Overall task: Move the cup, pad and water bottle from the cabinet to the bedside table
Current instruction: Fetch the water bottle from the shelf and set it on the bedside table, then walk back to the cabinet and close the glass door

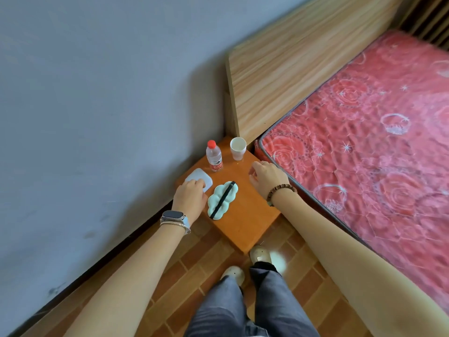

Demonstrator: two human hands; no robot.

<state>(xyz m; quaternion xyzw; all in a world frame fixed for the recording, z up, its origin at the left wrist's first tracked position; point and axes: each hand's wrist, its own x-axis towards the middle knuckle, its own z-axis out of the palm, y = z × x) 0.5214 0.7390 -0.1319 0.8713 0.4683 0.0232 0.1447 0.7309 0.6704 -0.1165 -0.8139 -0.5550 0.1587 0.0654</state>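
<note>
Cup (pixel 237 148), water bottle (pixel 214 156), white pad (pixel 198 178) all on bedside table (pixel 245 215).
Left hand (pixel 190 199): fingers bent over the pad's near edge, grip unclear. Right hand (pixel 268 180): loosely curled, empty, above the table.

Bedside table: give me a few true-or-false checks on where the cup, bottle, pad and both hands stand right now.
1. The water bottle stands upright on the bedside table. True.
2. The cup lies on its side. False: it stands upright, mouth up.
3. The left hand touches the white pad. True.
4. The right hand holds the cup. False: it holds nothing and is apart from the cup.
5. The bottle is uncapped. False: its red cap is on.
</note>
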